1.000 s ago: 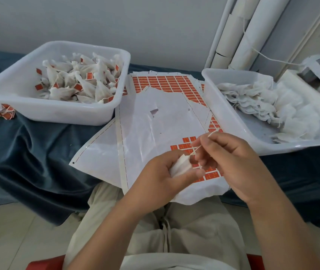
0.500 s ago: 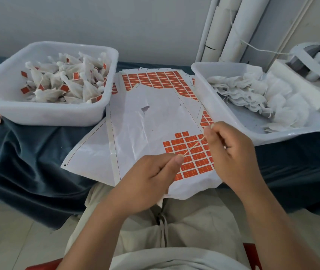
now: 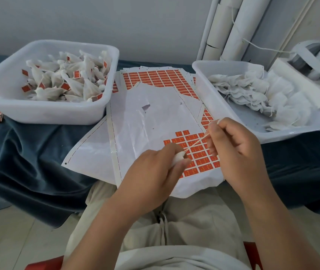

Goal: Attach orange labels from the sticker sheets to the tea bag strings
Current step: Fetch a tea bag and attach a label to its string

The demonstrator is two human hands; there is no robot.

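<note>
Left hand: the left hand [image 3: 153, 172] has its fingers curled round a small white tea bag [image 3: 176, 160], thumb and forefinger pinching it near where the string comes out.
Right hand: the right hand [image 3: 237, 152] is raised a little, its fingers [image 3: 212, 133] pressed together on the far end of the string [image 3: 197, 142].
String: drawn out straight between the two hands, slanting up to the right, right above the orange labels [image 3: 200, 158].
Sticker sheet: the top sheet [image 3: 145, 133] lies on the blue cloth [image 3: 28, 162] between the tubs, mostly stripped to bare backing, with one block of labels left at its near right corner.
Left tub: the white tub [image 3: 44, 115] is heaped with bags that already carry orange tags.
Right tub: the other tub [image 3: 209, 94] holds a pile of plain bags with loose strings.
Step in hand: I'd say the string is being straightened ready for tagging; I see no label on it yet.
Next move: probably one hand must free itself to lift a label off the block, then close it round the string near the free end, keeping the string taut so the label sits square.
</note>
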